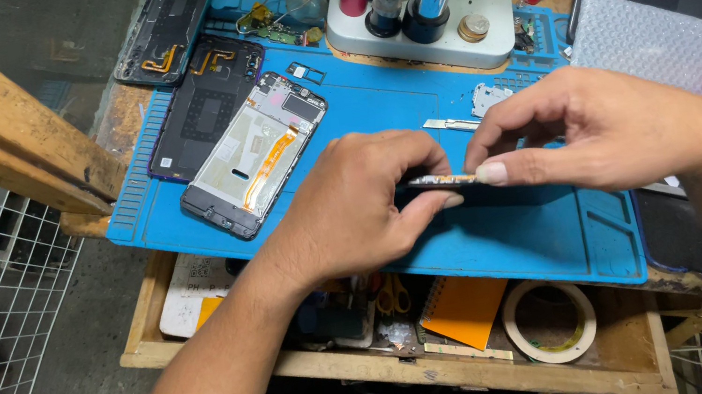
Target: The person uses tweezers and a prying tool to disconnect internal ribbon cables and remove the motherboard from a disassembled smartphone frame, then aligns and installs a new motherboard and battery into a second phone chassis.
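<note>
Both hands meet over the blue work mat (511,241), and between them sits a thin dark strip (441,181), a small part with a pale patterned edge. The left hand (363,209) pinches its left end, fingers curled tight around it; the right hand (592,133) nips the other end between thumb and forefinger. Most of the strip is buried under the fingers, so its full shape is hard to make out. Just beyond the knuckles lies a small white blade-like piece (451,123), flat on the mat. Further left, an opened phone frame (257,156) with an orange flex cable, and a dark back cover (207,102) beside it. Up top, a microscope base (421,19), its head cut off by the frame edge. Below the mat, a roll of tape (549,320) and an orange notebook (463,309) in the tray.
</note>
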